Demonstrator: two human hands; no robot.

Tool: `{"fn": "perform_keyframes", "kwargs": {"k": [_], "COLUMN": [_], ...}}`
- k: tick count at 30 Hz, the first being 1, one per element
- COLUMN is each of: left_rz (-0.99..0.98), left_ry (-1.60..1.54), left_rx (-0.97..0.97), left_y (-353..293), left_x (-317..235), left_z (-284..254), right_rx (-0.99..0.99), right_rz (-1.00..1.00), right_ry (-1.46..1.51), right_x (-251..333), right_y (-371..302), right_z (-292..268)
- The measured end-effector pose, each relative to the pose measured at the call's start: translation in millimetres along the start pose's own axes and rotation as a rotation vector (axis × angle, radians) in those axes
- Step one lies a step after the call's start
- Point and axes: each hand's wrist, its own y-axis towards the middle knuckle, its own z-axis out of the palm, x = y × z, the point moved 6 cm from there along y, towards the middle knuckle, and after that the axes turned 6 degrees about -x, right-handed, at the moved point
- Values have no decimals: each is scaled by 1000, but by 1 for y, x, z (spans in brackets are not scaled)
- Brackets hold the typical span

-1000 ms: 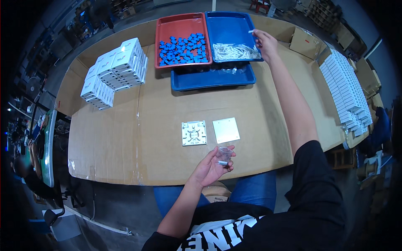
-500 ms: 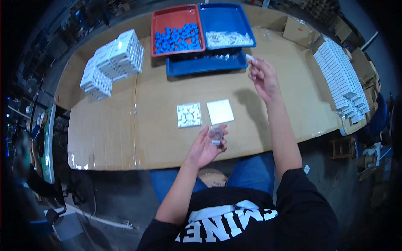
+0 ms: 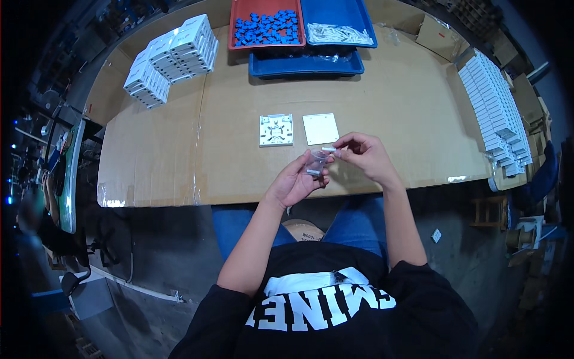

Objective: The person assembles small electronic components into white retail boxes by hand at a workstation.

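In my left hand (image 3: 296, 184) is a small clear plastic bag (image 3: 317, 160), its mouth facing up; a small white piece lies at its bottom. My right hand (image 3: 368, 157) pinches a slim white piece (image 3: 329, 149) between thumb and fingertips, right at the bag's mouth. Whether the piece touches the bag I cannot tell. Just beyond my hands, on the cardboard-covered table (image 3: 233, 155), two square white parts lie side by side. The left one is an open-faced panel (image 3: 276, 130) with moulded dark and white details; the right one is a plain flat cover (image 3: 320, 128).
At the back, a red tray (image 3: 266, 44) holds many blue pieces, beside a blue tray (image 3: 341, 43) of slim white pieces. Another blue tray (image 3: 306, 67) sits beneath them. White boxes (image 3: 173, 54) are stacked at left, and rows of white parts (image 3: 491, 107) at right.
My right hand has come back from beside the blue tray to the bag, bringing the slim white piece. The bag now stands open in my left hand. The whole view has shifted.
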Motion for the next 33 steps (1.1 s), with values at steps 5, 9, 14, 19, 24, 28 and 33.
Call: {"fn": "perform_keyframes", "kwargs": {"k": [5,9,14,19,24,28,33], "left_rz": [-13,-27,-44,-18,-29,-34,-14], "left_ry": [8,29,64,89,123,129,70], "left_rx": [14,25,-4,-23,-20,3,18], "left_y": [-2,-3,-3,-4,-4,-4,-3], "left_x": [1,2,4,2,4,4,4], "left_z": [5,2,-7,-3,-6,-2,-7], "right_rx": [158,372,465,493,528,583,584], "right_rz": [14,-201,-165,-153,-222,-190,-106], "right_ry": [-313,-451,-534,-556,-573,-526,-406], "right_x": [35,48,39,37,33,34,34], "right_y": [15,25,31,33,30,23,20], "right_z": [1,21,36,40,43,41,53]}}
